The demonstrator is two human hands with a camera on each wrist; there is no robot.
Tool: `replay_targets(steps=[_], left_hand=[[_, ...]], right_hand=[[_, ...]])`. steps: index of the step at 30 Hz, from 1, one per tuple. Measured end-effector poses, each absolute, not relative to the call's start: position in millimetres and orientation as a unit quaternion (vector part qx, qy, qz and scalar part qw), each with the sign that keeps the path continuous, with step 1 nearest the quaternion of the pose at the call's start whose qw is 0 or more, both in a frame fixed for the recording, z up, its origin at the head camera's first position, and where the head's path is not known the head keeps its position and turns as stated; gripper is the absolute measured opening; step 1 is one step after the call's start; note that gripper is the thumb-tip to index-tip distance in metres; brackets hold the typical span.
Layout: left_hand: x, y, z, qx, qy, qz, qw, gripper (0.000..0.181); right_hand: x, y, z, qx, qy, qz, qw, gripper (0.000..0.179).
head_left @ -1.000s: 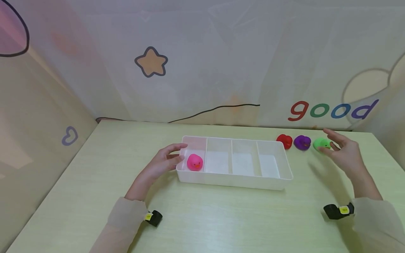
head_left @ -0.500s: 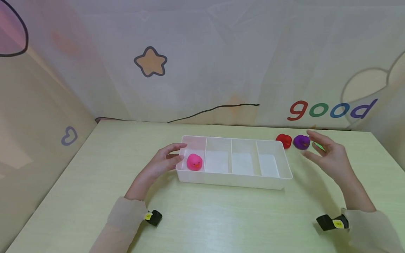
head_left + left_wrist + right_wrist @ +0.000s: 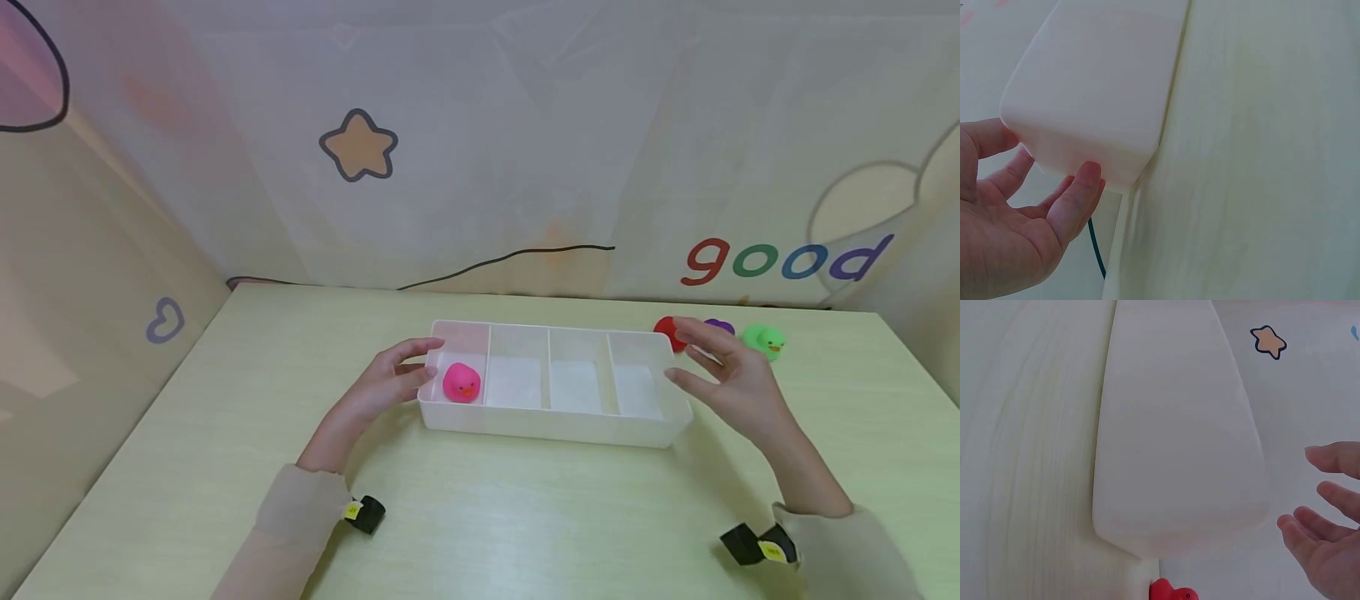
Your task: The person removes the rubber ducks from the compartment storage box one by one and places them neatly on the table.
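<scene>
A long white box [image 3: 555, 425] with several compartments in a row lies on the table. A pink rubber duck [image 3: 461, 383] sits in its leftmost compartment. My left hand [image 3: 382, 383] rests its fingertips against the box's left end; in the left wrist view the thumb and fingers touch that end wall from outside. My right hand [image 3: 738, 392] hovers at the right end, fingers spread with nothing between them. The right wrist view has this hand [image 3: 1325, 525] beside the box [image 3: 1179, 444], a gap between them.
Behind my right hand stand a red duck [image 3: 664, 329], partly covered by fingers, a purple duck [image 3: 722, 325], mostly hidden, and a green duck [image 3: 763, 340]. A printed cloth wall [image 3: 480, 167] rises along the table's back edge.
My right hand has moved left, from beside the green duck, past the purple one, to the box's right end. The green duck is uncovered again. The left hand and box stay put.
</scene>
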State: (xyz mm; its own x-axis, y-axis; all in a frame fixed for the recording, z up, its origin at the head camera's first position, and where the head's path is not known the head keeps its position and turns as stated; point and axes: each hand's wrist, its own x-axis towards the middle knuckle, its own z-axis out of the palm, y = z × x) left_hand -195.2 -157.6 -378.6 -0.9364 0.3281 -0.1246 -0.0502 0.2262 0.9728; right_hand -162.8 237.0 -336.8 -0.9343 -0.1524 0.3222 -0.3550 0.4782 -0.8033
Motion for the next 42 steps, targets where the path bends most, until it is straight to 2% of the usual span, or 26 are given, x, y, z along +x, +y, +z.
replay_targets(steps=[21, 36, 42], left_hand=[[-195.0, -156.6, -376.7, 0.085, 0.766, 0.619, 0.153, 0.044], [-194.2, -154.0, -374.8, 0.067, 0.775, 0.610, 0.152, 0.044], [-195.3, -154.9, -376.5, 0.063, 0.771, 0.613, 0.161, 0.045]], right_hand=[[-169.1, 163.4, -326.8, 0.221, -0.822, 0.523, 0.038, 0.056], [-179.5, 103.3, -332.4, 0.266, -0.802, 0.535, 0.010, 0.051], [-184.6, 83.3, -337.1, 0.268, -0.804, 0.530, -0.019, 0.051]])
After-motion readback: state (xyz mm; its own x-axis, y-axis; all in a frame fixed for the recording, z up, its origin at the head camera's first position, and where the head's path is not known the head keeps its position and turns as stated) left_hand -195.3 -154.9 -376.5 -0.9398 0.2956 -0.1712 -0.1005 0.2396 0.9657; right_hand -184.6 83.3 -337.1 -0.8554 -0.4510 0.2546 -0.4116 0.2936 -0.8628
